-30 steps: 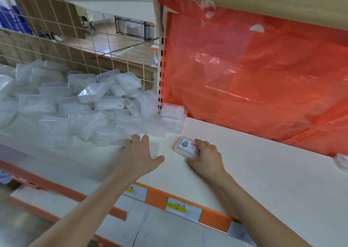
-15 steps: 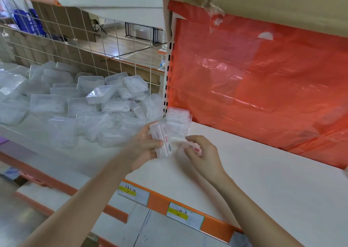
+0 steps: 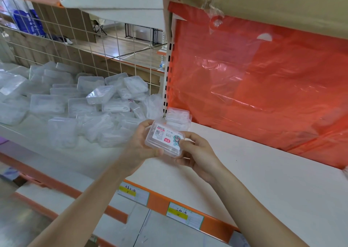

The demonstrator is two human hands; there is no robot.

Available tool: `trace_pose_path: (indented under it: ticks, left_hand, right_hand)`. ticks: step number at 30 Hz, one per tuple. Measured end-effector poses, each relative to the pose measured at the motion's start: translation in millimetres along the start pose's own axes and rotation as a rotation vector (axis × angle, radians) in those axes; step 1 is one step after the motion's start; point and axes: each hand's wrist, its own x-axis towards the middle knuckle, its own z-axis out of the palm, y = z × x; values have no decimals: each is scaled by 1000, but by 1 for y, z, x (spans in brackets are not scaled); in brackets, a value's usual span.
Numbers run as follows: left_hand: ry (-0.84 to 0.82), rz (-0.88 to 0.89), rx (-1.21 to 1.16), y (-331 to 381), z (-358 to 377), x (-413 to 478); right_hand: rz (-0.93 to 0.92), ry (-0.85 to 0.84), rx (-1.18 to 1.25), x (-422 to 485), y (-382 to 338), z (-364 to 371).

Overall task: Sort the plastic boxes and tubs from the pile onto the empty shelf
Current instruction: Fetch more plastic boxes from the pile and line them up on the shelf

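1. The labelled box (image 3: 164, 141) is a small, flat, clear plastic case with rounded corners. A white sticker on its lid carries a barcode, a red round mark and a coloured figure. The box is held label up, slightly tilted, in the air above the front part of the white shelf (image 3: 263, 181). Whether a second clear box lies under it cannot be told.
2. The left hand (image 3: 140, 149) curls round the box's left end, with fingertips over the top edge and the thumb at the lower edge. The right hand (image 3: 197, 152) pinches the right end, with the thumb on the sticker and the fingers beneath.
3. Half a second ago the left hand held a clear box on its edge while the right hand pinched another low beside the shelf. A second ago both hands lay down on the shelf board. The hands have now come together and risen.
4. A small stack of clear boxes (image 3: 178, 117) stands just behind the held box, in the shelf's back left corner against the slotted upright (image 3: 167, 77).
5. The pile of clear boxes (image 3: 75, 107) lies left of the upright, before the wire grid (image 3: 75, 45).
6. The white board runs bare to the right. It is bounded at the back by the red plastic sheet (image 3: 263, 86) and at the front by an orange edge with price labels (image 3: 185, 213).
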Motion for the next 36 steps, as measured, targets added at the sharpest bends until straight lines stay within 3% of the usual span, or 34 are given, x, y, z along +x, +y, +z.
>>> trace_pose_path:
  ticks: [3,11,15,17,20,23,28,33,36]
  left_hand:
    - [19,7,96,6,-1,-2]
    - [231,-173,106,-8,27,5]
    - [396,-220,110,-6,32,11]
    - [411,-252,131,0,24,12]
    - [286,-350,261,13,14,11]
    - [142,-433,363,19,10,13]
    - [-101,-438,477,12,17,16]
    - [-223,-394,503,-8,36,24]
    - [-314,-278,561,-23,44,27]
  right_hand:
    - [-39,50,-13,-1,0,-2]
    - [-47,270,246,10,18,13]
    - [-37,137,-45,5,24,13]
    - [-143,169,-256,3,26,6]
    - [-471,261,-587,3,25,-9]
    - [-689,140,-901,6,23,-23]
    - [-602,-54,-1094,0,26,-34]
    - [-640,10,-1070,-13,42,-50]
    - [-609,100,-1100,-24,48,-65]
